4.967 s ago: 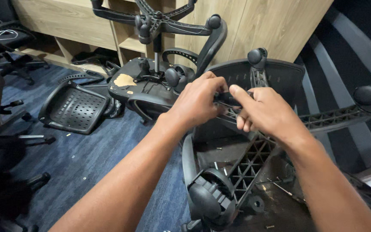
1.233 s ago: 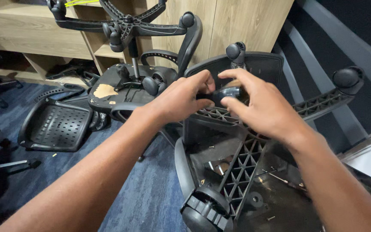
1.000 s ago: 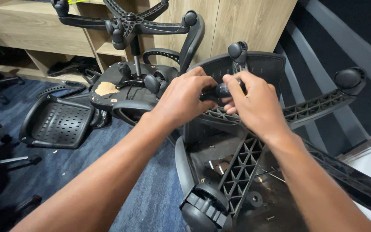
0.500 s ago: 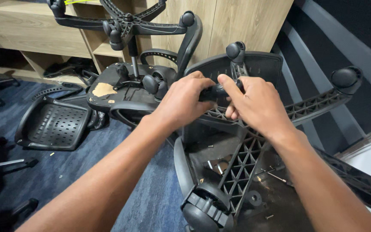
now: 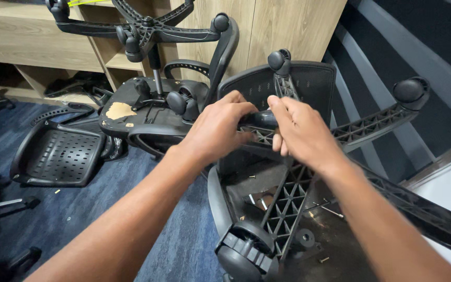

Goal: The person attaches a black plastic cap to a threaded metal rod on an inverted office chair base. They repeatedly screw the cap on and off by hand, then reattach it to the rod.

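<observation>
At the hub of the upturned black star base (image 5: 288, 198), both hands meet on the short black centre column (image 5: 261, 119). Left hand (image 5: 219, 128) is clenched around the column; right hand (image 5: 301, 130) grips its other end, fingers curled over. Beyond the base lies another overturned chair (image 5: 152, 112); left of that, a perforated seat shell (image 5: 56, 154) on blue carpet (image 5: 105, 209).

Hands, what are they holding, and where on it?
Both the left hand and the right hand grip the black star-shaped chair base at its centre hub, where the ribbed legs meet.
</observation>
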